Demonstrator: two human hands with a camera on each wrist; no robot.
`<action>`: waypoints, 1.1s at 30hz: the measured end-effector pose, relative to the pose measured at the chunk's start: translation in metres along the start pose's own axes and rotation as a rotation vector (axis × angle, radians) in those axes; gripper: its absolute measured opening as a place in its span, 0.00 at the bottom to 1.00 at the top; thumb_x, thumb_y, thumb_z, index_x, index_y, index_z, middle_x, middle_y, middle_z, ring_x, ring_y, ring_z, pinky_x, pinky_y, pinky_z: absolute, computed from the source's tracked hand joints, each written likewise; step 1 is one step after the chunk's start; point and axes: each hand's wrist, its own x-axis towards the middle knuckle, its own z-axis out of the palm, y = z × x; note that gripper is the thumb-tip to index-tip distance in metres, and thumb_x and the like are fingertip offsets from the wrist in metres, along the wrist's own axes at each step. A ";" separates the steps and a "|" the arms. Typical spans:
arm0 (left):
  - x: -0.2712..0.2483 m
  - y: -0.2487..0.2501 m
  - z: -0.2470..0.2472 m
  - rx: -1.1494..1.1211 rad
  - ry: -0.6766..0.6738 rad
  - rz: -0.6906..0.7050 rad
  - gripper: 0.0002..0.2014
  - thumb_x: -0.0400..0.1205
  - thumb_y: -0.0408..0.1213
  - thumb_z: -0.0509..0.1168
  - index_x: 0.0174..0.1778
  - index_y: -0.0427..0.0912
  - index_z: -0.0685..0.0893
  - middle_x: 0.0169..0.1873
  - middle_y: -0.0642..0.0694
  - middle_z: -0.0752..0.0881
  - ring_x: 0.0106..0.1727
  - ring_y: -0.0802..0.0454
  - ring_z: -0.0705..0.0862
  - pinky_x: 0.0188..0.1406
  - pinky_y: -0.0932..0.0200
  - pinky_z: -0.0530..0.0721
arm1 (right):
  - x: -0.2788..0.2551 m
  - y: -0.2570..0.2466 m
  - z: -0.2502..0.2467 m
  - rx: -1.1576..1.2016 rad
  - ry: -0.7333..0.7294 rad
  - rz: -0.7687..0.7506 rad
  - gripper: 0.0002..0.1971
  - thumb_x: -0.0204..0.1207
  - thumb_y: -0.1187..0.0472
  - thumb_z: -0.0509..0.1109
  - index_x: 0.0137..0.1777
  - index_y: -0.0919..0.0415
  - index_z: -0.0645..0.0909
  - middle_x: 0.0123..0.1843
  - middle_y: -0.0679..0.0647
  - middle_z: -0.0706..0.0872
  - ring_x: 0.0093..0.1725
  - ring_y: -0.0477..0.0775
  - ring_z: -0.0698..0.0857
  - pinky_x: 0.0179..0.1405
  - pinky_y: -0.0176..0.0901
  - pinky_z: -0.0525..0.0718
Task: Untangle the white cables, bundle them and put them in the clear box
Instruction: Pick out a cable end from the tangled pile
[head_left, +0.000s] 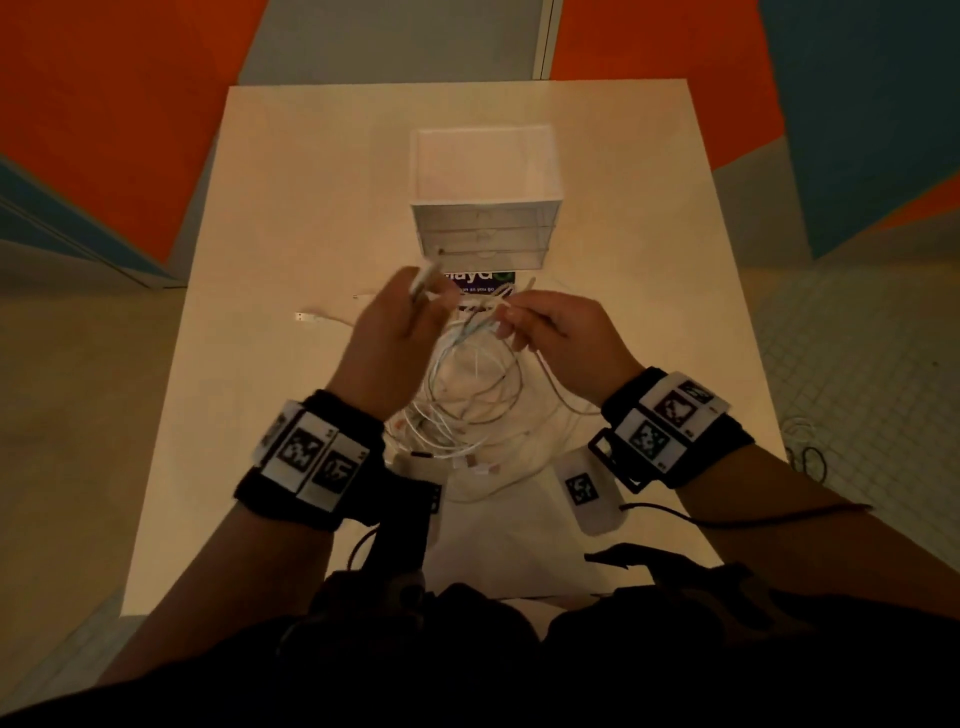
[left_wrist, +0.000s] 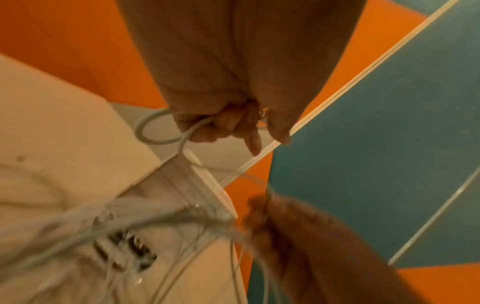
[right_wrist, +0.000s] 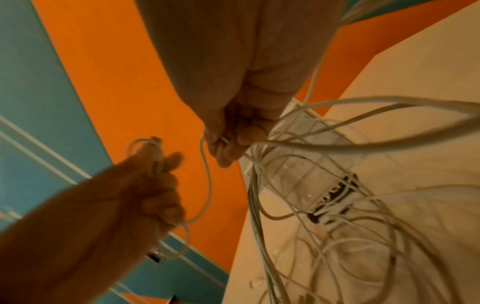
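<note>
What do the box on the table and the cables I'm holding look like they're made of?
The clear box looks like glossy rigid plastic, perhaps acrylic: its walls are see-through with bright edges. The white cables look rubbery or plastic-sheathed, smooth and matte: they bend into loose loops between the left hand and the right hand.

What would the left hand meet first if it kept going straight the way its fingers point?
Probably the clear box: the left hand, gripping white cables, points away from the person toward the box's near face. Depth is unclear, so it may be raised enough to pass over it.
</note>
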 end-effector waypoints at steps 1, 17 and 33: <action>-0.001 0.000 0.007 -0.007 -0.035 -0.001 0.04 0.85 0.37 0.60 0.53 0.44 0.78 0.38 0.61 0.77 0.36 0.71 0.77 0.35 0.77 0.71 | 0.001 -0.008 -0.001 -0.010 -0.022 -0.044 0.10 0.82 0.65 0.61 0.50 0.55 0.84 0.37 0.41 0.84 0.34 0.39 0.82 0.38 0.25 0.76; -0.006 0.011 0.008 -0.338 -0.020 0.015 0.15 0.84 0.40 0.56 0.30 0.54 0.74 0.25 0.60 0.77 0.30 0.62 0.72 0.33 0.66 0.70 | -0.010 0.005 0.010 -0.128 0.016 -0.217 0.10 0.80 0.67 0.62 0.53 0.66 0.84 0.45 0.46 0.83 0.41 0.22 0.77 0.44 0.17 0.70; -0.005 0.006 0.024 -0.199 -0.015 -0.078 0.07 0.83 0.32 0.62 0.41 0.48 0.74 0.33 0.54 0.79 0.33 0.68 0.78 0.35 0.74 0.73 | -0.007 -0.010 0.014 0.024 0.069 -0.013 0.13 0.83 0.67 0.58 0.40 0.58 0.80 0.29 0.46 0.81 0.28 0.44 0.79 0.34 0.25 0.75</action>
